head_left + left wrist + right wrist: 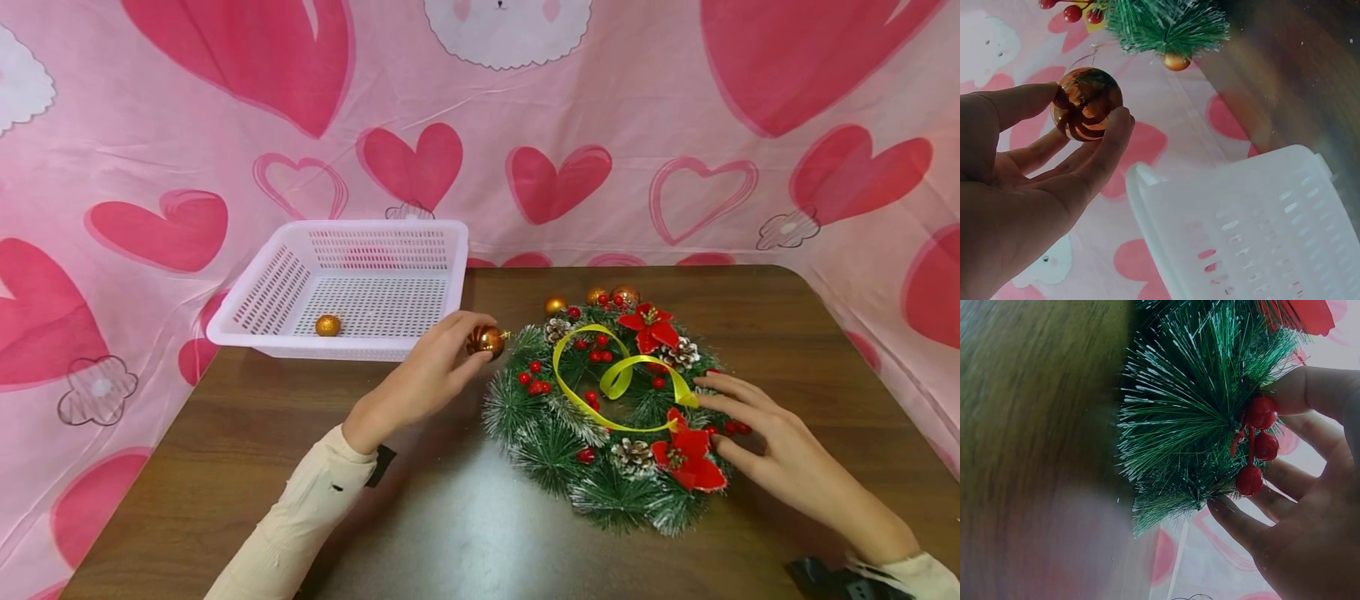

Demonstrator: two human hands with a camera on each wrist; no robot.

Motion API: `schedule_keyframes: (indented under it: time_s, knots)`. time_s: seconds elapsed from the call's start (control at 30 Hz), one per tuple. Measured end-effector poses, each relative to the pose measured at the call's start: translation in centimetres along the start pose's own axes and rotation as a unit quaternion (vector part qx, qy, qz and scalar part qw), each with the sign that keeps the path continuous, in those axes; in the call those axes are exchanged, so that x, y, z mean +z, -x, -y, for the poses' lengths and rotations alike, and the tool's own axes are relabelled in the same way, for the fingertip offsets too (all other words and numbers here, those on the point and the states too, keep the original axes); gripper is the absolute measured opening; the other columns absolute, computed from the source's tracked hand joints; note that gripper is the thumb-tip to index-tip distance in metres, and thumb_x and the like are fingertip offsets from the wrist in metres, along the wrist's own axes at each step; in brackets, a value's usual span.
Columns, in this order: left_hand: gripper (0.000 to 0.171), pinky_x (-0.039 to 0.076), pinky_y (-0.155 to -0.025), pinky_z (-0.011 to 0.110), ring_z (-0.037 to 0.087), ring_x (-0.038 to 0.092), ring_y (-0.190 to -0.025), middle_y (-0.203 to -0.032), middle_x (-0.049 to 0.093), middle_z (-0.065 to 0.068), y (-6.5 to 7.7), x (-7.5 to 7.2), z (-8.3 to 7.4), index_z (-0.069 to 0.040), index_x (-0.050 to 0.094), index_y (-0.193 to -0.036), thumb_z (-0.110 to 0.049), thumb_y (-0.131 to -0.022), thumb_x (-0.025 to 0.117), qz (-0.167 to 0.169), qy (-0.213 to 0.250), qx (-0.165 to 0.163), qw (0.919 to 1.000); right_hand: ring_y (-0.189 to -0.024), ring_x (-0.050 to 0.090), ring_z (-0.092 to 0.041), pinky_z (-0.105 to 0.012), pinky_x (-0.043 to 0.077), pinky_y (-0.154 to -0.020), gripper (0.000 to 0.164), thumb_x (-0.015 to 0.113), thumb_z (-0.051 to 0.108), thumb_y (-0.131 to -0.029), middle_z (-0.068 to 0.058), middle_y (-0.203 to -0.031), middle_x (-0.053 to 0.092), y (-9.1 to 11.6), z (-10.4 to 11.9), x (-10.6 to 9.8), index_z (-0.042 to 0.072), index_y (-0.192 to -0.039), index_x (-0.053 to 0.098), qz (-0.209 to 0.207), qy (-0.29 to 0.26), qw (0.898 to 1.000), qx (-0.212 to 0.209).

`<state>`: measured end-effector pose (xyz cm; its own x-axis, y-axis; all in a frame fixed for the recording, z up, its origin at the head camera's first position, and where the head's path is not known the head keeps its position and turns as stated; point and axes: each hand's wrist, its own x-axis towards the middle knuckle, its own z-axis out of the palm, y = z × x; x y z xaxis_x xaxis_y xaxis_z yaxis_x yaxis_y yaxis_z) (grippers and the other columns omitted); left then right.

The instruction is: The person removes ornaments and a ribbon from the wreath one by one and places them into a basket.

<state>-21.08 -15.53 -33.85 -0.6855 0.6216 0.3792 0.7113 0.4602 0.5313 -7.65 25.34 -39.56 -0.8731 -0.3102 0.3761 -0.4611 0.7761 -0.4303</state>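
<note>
My left hand (427, 367) pinches a shiny copper Christmas bauble (487, 341) between thumb and fingers, at the left edge of a green wreath. In the left wrist view a thin hanging loop stands up from this bauble (1087, 103). The wreath (547, 450) lies flat on the table, with red poinsettias, red berries, pinecones and a curled yellow ribbon (577, 400). At its right side rests my right hand (780, 450), fingers spread and loosely bent, fingertips at the greenery. Red berries (1249, 480) sit close by its fingers in the right wrist view.
A white perforated plastic basket (345, 346) stands at the back left, with one gold glitter ball (327, 325) in it. Several gold and copper baubles (555, 306) show at the wreath's far edge. Behind the brown wooden table (247, 467) hangs a pink heart-patterned cloth (480, 158).
</note>
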Motion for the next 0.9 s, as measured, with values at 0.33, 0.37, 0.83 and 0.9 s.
schedule_keyframes:
  time_s: [0.33,0.37,0.83,0.9]
  knots:
    - [0.032,0.053,-0.078,0.038,0.018,0.057,-0.093,-0.11,0.062,0.009,0.0,-1.7,0.0,0.0,0.059,-0.125,-0.009,-0.095,0.067,-0.023,0.012,0.007,0.9996,-0.138,0.024,0.008,-0.06,0.041,-0.091,0.065,0.08,-0.002,-0.074,0.003,-0.151,0.041,0.0,-0.1,0.0,0.018,-0.133,0.061,0.01,-0.01,1.0,0.008]
    - [0.032,0.053,-0.077,0.036,0.018,0.057,-0.093,-0.111,0.061,0.009,0.0,-1.9,0.0,0.0,0.059,-0.125,-0.009,-0.095,0.067,-0.024,0.013,0.005,0.9996,-0.139,0.025,0.008,-0.057,0.041,-0.094,0.065,0.08,-0.001,-0.075,0.003,-0.151,0.041,0.1,-0.1,0.0,0.018,-0.133,0.061,0.009,-0.009,1.0,0.007]
    - [0.04,0.056,-0.082,0.041,0.022,0.058,-0.104,-0.119,0.062,0.012,0.1,-3.8,0.8,0.0,0.058,-0.127,-0.008,-0.091,0.072,-0.061,-0.002,-0.012,0.998,-0.139,0.026,0.006,-0.061,0.038,-0.098,0.062,0.079,0.001,-0.077,0.001,-0.149,0.043,0.1,0.0,0.1,0.018,-0.134,0.061,0.007,-0.024,1.0,0.007]
    - [0.04,0.057,-0.082,0.041,0.022,0.058,-0.104,-0.119,0.062,0.012,0.1,-4.1,0.9,0.001,0.058,-0.127,-0.008,-0.091,0.072,-0.066,-0.002,-0.018,0.9977,-0.139,0.027,0.004,-0.053,0.035,-0.106,0.061,0.079,0.001,-0.077,0.001,-0.149,0.043,0.1,0.0,0.1,0.018,-0.133,0.061,0.005,-0.021,1.0,0.004]
